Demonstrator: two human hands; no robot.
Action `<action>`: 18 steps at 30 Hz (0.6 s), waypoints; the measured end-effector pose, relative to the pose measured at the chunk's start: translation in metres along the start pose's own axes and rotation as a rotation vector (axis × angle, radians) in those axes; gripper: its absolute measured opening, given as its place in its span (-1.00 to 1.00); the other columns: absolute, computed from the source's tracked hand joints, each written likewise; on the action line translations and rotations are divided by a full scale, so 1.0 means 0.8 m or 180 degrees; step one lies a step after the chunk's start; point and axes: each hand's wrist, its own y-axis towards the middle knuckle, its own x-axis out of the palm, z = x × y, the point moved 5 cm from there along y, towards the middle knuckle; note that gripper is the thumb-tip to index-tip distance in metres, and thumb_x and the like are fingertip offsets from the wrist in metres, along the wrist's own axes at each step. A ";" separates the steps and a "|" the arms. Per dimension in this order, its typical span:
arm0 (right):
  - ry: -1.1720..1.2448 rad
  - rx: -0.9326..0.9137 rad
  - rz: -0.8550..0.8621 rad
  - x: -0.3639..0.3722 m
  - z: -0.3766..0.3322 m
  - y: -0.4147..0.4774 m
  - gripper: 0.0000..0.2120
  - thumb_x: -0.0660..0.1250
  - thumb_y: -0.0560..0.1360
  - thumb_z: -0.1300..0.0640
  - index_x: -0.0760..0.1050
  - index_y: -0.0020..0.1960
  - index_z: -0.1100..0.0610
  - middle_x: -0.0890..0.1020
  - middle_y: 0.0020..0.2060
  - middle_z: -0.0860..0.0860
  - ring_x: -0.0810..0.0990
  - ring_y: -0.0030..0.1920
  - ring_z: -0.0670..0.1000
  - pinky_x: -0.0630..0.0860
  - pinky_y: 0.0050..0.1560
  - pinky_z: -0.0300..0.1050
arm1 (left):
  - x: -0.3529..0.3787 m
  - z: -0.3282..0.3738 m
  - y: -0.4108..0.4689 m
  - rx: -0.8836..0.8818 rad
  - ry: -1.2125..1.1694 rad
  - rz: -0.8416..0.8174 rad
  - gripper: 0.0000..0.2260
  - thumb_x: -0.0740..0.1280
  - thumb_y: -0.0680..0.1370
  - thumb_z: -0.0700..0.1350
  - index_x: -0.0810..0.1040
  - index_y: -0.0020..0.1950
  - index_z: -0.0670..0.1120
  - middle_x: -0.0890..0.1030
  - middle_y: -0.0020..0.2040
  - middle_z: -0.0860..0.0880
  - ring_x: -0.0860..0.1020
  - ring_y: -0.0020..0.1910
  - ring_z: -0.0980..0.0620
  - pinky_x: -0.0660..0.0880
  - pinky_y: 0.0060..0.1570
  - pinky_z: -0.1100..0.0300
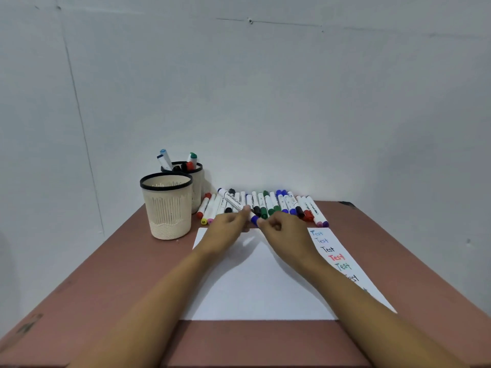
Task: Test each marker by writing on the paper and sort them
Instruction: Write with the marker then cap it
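Head camera: the left hand point(225, 231) pinches the slick barrel of a blue-capped marker point(233, 202), likely light and rigid, while the right hand point(283, 232) pinches its cap point(254, 220), probably snug.

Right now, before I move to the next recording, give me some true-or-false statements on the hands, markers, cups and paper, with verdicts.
1. The left hand and right hand both hold one blue-capped marker. True.
2. The paper is blank. False: "Test" is written several times down its right edge.
3. The rear cup holds markers. True.
4. The row of markers lies on the paper. False: it lies on the table, beyond the paper.
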 end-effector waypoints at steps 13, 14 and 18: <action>0.1302 0.0296 0.0303 0.001 0.014 -0.001 -0.73 0.27 0.54 -0.12 0.50 -0.23 0.03 0.52 -0.40 -0.11 0.47 -0.31 -0.10 0.40 -0.20 -0.20 | 0.009 0.014 -0.008 0.0851 0.0939 -0.0001 -0.81 0.18 0.62 -0.10 0.46 -0.09 -0.18 0.46 -0.26 -0.05 0.40 -0.29 0.04 0.42 -0.20 0.21; 0.1393 0.0273 0.0342 -0.001 0.013 0.000 -0.73 0.29 0.54 -0.09 0.49 -0.26 0.03 0.52 -0.46 -0.14 0.46 -0.37 -0.15 0.39 -0.25 -0.26 | 0.014 0.017 -0.012 0.1082 0.1317 -0.0063 -0.82 0.19 0.62 -0.10 0.47 -0.03 -0.20 0.45 -0.25 -0.04 0.38 -0.28 0.04 0.35 -0.24 0.26; 0.1669 0.0460 0.0507 -0.006 0.022 0.006 -0.64 0.32 0.56 0.04 0.45 -0.36 0.15 0.44 -0.57 -0.12 0.36 -0.54 -0.18 0.29 -0.48 -0.39 | 0.024 0.023 -0.022 0.1288 0.1754 -0.0269 -0.81 0.22 0.60 -0.09 0.46 0.15 -0.17 0.46 -0.21 -0.04 0.39 -0.23 0.02 0.28 -0.25 0.25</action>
